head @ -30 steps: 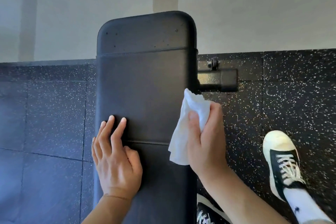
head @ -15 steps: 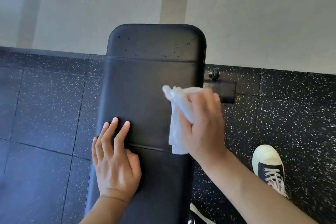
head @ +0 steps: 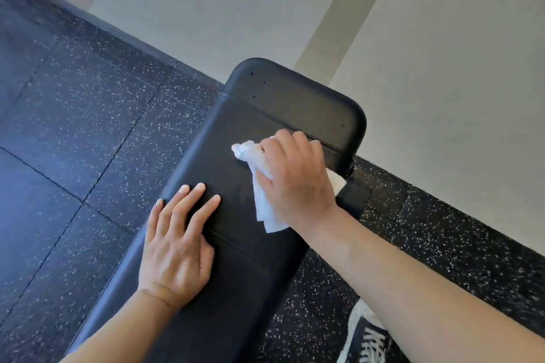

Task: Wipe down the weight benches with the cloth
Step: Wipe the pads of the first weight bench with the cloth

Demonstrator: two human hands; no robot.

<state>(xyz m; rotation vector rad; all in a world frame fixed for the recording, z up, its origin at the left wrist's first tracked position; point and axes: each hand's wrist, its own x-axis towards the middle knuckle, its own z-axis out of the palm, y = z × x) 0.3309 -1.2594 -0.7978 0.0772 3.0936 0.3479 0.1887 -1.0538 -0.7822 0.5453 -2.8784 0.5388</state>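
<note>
Two hands on bench [head: 236, 274], left fingers [head: 188, 209] flat, right fingers [head: 292, 144] gripping cloth [head: 265, 206], shoe [head: 365, 339] beside.

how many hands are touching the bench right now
2. The left hand rests flat on the bench pad near its left edge; the right hand presses the cloth farther up.

Left hand [head: 177, 247] flat, fingers straight, palm down; right hand [head: 295, 183] palm down, grip curled, forearm extended
</note>
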